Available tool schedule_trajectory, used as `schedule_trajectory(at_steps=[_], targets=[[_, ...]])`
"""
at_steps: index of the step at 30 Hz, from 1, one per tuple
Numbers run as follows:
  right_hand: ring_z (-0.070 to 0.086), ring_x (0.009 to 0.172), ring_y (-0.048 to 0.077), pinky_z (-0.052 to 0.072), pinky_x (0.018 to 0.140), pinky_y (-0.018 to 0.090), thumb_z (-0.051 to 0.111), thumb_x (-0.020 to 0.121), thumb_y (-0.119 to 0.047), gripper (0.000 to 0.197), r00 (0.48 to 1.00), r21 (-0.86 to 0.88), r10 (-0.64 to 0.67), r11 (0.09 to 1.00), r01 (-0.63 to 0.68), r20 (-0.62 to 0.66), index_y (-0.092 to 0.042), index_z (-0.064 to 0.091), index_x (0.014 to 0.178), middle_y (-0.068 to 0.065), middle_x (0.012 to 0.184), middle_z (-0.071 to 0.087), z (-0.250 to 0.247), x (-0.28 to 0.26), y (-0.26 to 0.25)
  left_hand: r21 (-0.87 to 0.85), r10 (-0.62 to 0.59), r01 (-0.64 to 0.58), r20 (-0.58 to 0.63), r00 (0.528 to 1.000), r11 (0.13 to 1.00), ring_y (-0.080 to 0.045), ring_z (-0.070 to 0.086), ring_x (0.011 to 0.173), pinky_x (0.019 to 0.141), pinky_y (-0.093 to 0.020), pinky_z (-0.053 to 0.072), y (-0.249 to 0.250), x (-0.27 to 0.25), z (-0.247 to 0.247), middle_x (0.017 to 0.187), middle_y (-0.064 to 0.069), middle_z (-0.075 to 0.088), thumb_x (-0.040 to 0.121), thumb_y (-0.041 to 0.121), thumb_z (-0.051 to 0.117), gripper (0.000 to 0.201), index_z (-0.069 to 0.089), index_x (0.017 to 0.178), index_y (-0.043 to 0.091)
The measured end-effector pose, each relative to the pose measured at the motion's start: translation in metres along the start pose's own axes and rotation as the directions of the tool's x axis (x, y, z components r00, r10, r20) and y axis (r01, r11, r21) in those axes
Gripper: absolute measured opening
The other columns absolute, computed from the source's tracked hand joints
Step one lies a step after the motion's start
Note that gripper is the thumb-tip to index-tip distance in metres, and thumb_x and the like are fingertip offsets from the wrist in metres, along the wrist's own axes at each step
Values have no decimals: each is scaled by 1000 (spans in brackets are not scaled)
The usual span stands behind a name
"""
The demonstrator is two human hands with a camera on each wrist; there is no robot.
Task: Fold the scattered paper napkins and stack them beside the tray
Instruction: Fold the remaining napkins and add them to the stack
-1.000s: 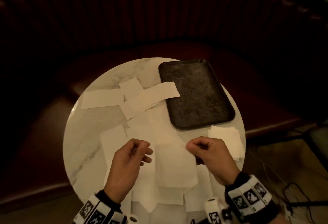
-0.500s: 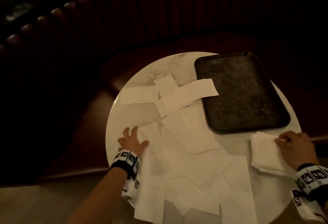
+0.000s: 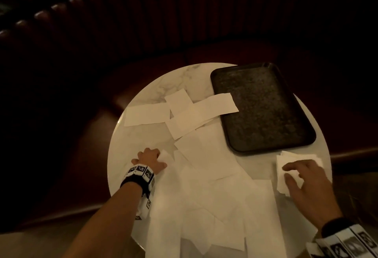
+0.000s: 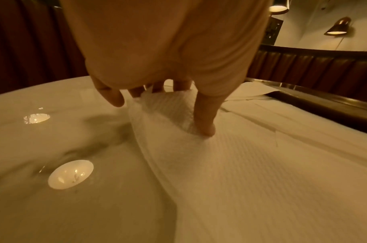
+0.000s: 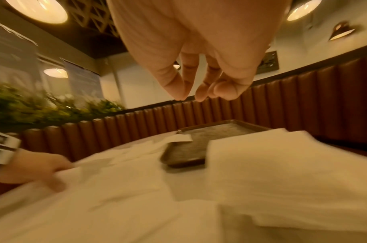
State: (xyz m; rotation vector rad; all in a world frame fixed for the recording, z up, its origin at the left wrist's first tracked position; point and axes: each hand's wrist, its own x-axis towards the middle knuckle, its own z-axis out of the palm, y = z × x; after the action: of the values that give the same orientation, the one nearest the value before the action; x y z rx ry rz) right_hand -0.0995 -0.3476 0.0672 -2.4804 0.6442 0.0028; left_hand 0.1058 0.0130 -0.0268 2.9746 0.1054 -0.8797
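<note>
Several unfolded white napkins [image 3: 204,176] lie overlapping on the round marble table [image 3: 139,141]. My left hand [image 3: 151,158] grips the far left corner of one napkin [image 4: 240,164]; in the left wrist view the fingers [image 4: 137,93] curl over its raised edge and the thumb presses down on it. A stack of folded napkins [image 3: 286,159] sits just in front of the dark tray [image 3: 263,110]. My right hand [image 3: 296,174] hovers over the stack [image 5: 282,164], its fingers [image 5: 199,95] loose and holding nothing.
The tray [image 5: 209,133] holds nothing, except that one napkin's end [image 3: 225,104] overlaps its left rim. A dark padded bench [image 3: 184,22] curves around the table's far side. Bare marble shows at the table's left edge and far side.
My left hand has gone from fingers spread flat on the napkin to curled on its corner. My right hand has drawn back and stays over the stack.
</note>
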Motion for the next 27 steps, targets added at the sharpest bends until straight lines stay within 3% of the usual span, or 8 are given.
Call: schedule_trajectory(at_steps=[4, 8, 12, 15, 19, 21, 23, 27], targets=[[53, 86, 1, 39, 71, 12, 68, 85, -18, 33, 950, 156, -234, 966, 204, 208, -42, 52, 99, -20, 98, 53, 19, -18, -39, -256, 193, -197, -43, 980, 946, -27, 57, 114, 90, -32, 43, 2, -26, -16, 118, -5, 61, 82, 31, 72, 40, 60, 117, 16], [48, 107, -8, 37, 79, 5, 67, 85, -38, 50, 857, 303, -386, 909, 288, 342, -45, 41, 127, -26, 117, 49, 42, -27, -86, -354, 508, -500, -78, 858, 790, -15, 64, 101, 88, -29, 50, 6, -87, -55, 108, 5, 70, 78, 31, 76, 35, 66, 111, 22], [46, 116, -9, 39, 92, 13, 69, 81, -43, 66, 783, 417, -455, 866, 278, 423, -39, 38, 138, -28, 127, 49, 48, -29, -137, -393, 711, -669, -52, 701, 631, -8, 64, 95, 85, -33, 54, 12, -154, -97, 102, 8, 71, 78, 30, 76, 29, 67, 105, 23], [64, 94, -1, 53, 78, 27, 69, 83, -29, 30, 770, 503, -459, 839, 210, 443, -29, 65, 113, -13, 104, 71, 43, -38, -157, -519, 757, -681, -95, 647, 516, -15, 68, 89, 80, -38, 57, 5, -184, -119, 96, 1, 72, 78, 27, 78, 28, 67, 101, 17], [71, 93, 30, 57, 84, 47, 66, 87, -8, 11, 818, 734, -357, 670, -113, 452, -7, 74, 95, 11, 95, 76, 26, -58, -164, -776, 574, -532, -278, 770, 339, -11, 69, 91, 77, -31, 59, -13, -199, -117, 100, 5, 72, 75, 39, 79, 38, 66, 105, 20], [71, 93, 33, 57, 86, 46, 62, 89, -8, 13, 819, 781, -308, 574, -245, 484, -6, 75, 92, 15, 97, 75, 18, -67, -165, -942, 489, -317, -228, 842, 107, -19, 70, 97, 78, -40, 60, -17, -208, -99, 109, -1, 73, 73, 42, 72, 51, 63, 116, 17], [72, 86, 29, 58, 81, 40, 58, 91, -9, 19, 825, 790, -279, 542, -288, 492, -7, 76, 84, 16, 93, 75, 11, -74, -165, -984, 488, -175, -170, 856, -35, -28, 69, 103, 81, -45, 59, -16, -220, -77, 118, -10, 71, 75, 38, 72, 57, 59, 125, 13], [72, 80, 24, 58, 72, 31, 57, 92, -10, 22, 854, 794, -266, 557, -243, 448, -10, 75, 81, 10, 85, 76, 6, -83, -162, -946, 403, -319, -315, 859, -59, -30, 72, 100, 81, -38, 59, -1, -240, -50, 109, -10, 75, 84, 17, 72, 25, 72, 108, 13]])
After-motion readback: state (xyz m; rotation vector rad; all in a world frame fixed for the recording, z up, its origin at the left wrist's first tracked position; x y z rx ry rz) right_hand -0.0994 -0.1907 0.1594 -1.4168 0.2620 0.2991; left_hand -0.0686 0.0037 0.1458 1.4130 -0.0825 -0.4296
